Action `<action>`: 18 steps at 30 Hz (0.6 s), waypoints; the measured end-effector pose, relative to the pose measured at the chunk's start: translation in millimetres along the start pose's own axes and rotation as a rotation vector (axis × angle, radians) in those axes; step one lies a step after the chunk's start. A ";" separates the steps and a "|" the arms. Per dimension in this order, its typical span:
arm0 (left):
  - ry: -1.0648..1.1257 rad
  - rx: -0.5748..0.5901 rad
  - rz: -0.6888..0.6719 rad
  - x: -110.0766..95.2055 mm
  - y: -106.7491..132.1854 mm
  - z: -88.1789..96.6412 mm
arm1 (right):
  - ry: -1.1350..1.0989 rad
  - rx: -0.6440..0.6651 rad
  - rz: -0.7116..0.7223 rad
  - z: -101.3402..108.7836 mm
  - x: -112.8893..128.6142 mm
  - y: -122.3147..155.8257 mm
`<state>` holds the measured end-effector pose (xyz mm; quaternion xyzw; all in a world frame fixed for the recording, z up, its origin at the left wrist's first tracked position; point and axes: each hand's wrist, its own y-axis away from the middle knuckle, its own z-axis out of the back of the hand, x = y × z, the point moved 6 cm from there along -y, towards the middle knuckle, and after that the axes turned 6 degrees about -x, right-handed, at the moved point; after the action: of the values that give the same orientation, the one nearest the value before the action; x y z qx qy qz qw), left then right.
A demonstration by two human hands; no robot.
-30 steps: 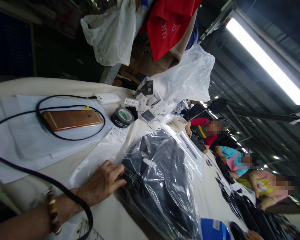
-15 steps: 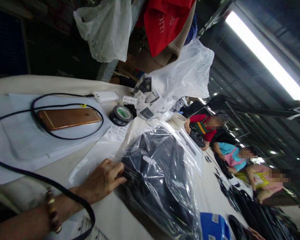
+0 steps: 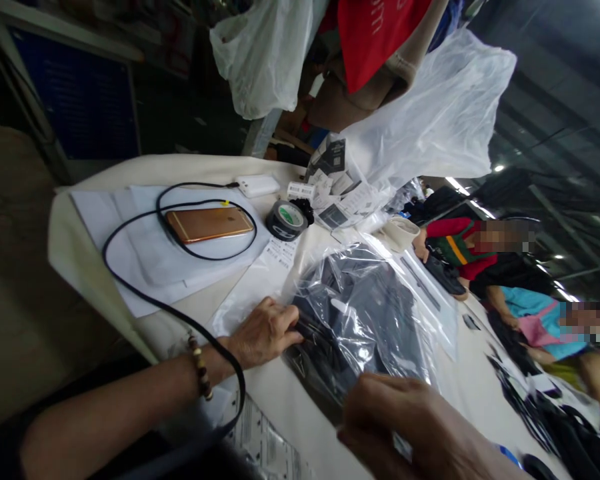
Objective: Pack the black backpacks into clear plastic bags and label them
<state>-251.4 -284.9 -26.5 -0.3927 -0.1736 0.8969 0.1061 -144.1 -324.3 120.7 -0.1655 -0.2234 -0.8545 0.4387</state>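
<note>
"Dark roofing (image 3: 555, 93) stretched overhead, and beneath it ran the pale table (image 3: 480, 380). A co-worker (image 3: 463, 240) was at its right edge."

"What was by the far edge?"

"One big white bag (image 3: 430, 120), probably hung there to keep it out from under the work."

"And the thing being handled?"

"It sat mid-table: a dark item (image 3: 360, 293) inside a clear sleeve (image 3: 415, 327), presumably to protect it. Left of that, papers (image 3: 135, 287) spread toward the table's left corner."

"What had hold of the dark item?"

"The left hand (image 3: 267, 330), pinched narrow on its left end, I guessed to steady it. The right hand (image 3: 395, 413) was curled and blurred in front of it; I couldn't tell whether it held anything."

"Anything smaller?"

"A phone (image 3: 213, 225) lay on the papers, perhaps weighing them down. Nearer the far edge was a roll of tape (image 3: 286, 220), seemingly parked within easy reach."
</note>
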 end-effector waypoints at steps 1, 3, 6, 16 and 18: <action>-0.007 0.002 0.003 0.2 -0.3 0.1 | 0.113 0.004 -0.039 -2.2 -5.0 -8.5; -0.022 0.009 0.007 0.7 -0.8 -0.1 | 0.351 0.023 -0.083 -7.5 -15.8 -23.7; -0.032 0.023 0.007 1.5 -1.3 -1.5 | 0.571 0.077 -0.046 -19.0 -27.9 -40.9; -0.082 0.068 -0.018 2.0 -2.1 -5.9 | 0.821 0.256 0.035 -46.7 -38.7 -75.4; -0.088 0.081 -0.012 1.7 -2.3 -5.7 | 0.793 0.348 0.010 -46.5 -36.8 -78.3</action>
<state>-248.1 -280.9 -30.4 -0.3474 -0.1439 0.9188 0.1199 -192.0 -283.6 45.2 0.2508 -0.1775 -0.7995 0.5161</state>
